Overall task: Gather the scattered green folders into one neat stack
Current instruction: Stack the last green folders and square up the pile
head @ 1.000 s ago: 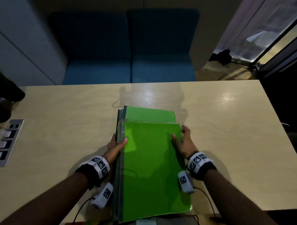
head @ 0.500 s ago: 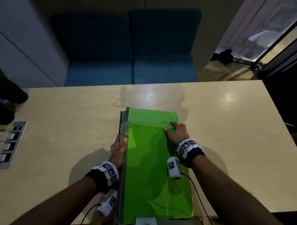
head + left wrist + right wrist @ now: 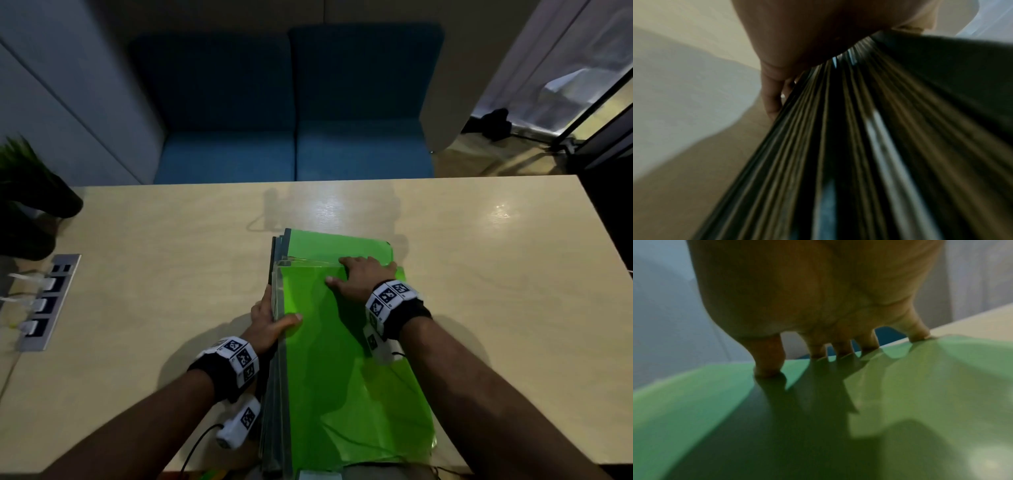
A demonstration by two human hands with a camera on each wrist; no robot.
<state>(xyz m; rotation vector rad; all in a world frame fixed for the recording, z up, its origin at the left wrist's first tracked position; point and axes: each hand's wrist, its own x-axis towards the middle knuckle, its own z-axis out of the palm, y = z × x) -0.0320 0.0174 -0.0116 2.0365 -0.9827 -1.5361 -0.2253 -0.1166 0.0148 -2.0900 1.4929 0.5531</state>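
Green folders (image 3: 346, 370) lie stacked on the wooden table (image 3: 154, 274) between both hands. The left hand (image 3: 269, 320) grips the stack's left edge, thumb on top. The right hand (image 3: 359, 279) presses spread fingertips (image 3: 768, 369) on the top folder's far end.

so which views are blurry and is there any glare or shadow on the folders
Head view: sharp but dim, with glare patches on the table and arm shadows across the top green folder. Left wrist view: folder edges smeared into streaks. Right wrist view: soft focus, the right hand casting finger shadows on the glossy green.
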